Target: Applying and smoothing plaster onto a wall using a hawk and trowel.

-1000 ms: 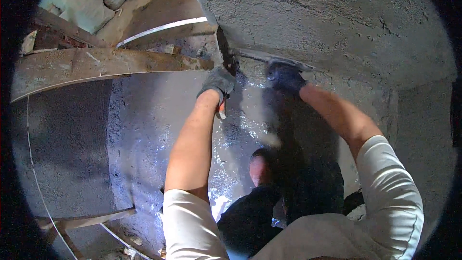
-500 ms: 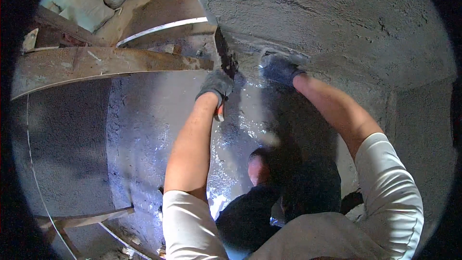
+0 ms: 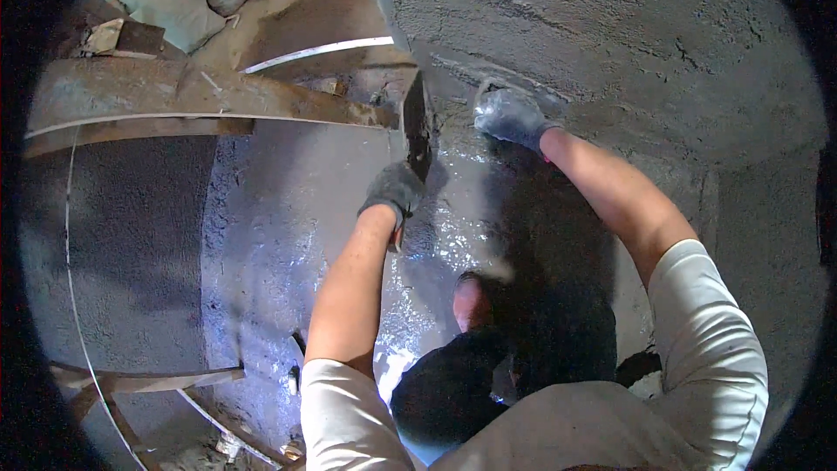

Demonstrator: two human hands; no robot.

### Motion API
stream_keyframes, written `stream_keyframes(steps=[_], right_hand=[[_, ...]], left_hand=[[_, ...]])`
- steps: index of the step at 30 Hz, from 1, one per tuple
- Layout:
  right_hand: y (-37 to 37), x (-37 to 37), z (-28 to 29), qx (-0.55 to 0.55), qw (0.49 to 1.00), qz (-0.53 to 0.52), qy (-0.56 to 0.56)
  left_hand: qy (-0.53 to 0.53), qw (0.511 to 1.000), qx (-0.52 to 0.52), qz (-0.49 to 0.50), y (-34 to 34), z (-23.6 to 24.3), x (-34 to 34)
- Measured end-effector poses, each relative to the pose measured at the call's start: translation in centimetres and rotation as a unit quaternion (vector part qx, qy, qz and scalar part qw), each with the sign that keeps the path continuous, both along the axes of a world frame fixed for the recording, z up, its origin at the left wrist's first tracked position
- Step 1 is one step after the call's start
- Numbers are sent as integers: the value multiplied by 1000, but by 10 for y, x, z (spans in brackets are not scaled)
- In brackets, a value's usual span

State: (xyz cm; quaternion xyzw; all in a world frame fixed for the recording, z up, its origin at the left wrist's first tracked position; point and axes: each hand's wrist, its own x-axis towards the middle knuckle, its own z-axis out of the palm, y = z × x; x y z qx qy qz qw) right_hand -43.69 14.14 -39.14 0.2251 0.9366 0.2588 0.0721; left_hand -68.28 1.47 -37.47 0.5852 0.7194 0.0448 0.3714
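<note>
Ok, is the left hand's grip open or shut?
Shut: the gloved left hand curls around a handle, whose red part shows below it.

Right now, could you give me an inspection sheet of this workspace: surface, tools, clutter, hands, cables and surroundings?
Surface: grey floor, wet-looking, shiny in patches.
Tools: a dark blade with a reddish handle; what looks like a flat trowel at the foot of the wall.
Clutter: a long board at left, with wood scraps beyond.
Hands: both gloved; left hand grips the handle, right hand is on the trowel, its grip hidden.
Cables: nothing seen for certain; a thin white line may be cord or strip.
Surroundings: rough grey wall; pale bags at upper left.
</note>
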Motion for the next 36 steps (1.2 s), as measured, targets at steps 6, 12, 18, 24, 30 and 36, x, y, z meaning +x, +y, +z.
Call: stream_keyframes(steps=[6, 12, 18, 24, 30, 36], right_hand=[[-17, 18, 66, -120, 972, 17, 199], [-28, 73, 33, -127, 947, 6, 294], [-12, 24, -82, -180, 963, -85, 182], [4, 28, -73, -268, 893, -271, 238], [-1, 10, 39, -229, 907, -254, 244], [-22, 56, 74, -107, 932, -160, 308]], left_hand=[[-69, 995, 74, 17, -96, 4, -12], [-253, 949, 120, 146, -174, -31, -16], [-480, 789, 76, 376, -203, -34, 0], [-532, 739, -18, 414, -188, -13, 8], [-527, 755, -17, 390, -174, 0, 18], [-584, 753, -36, 300, -159, -18, 37]])
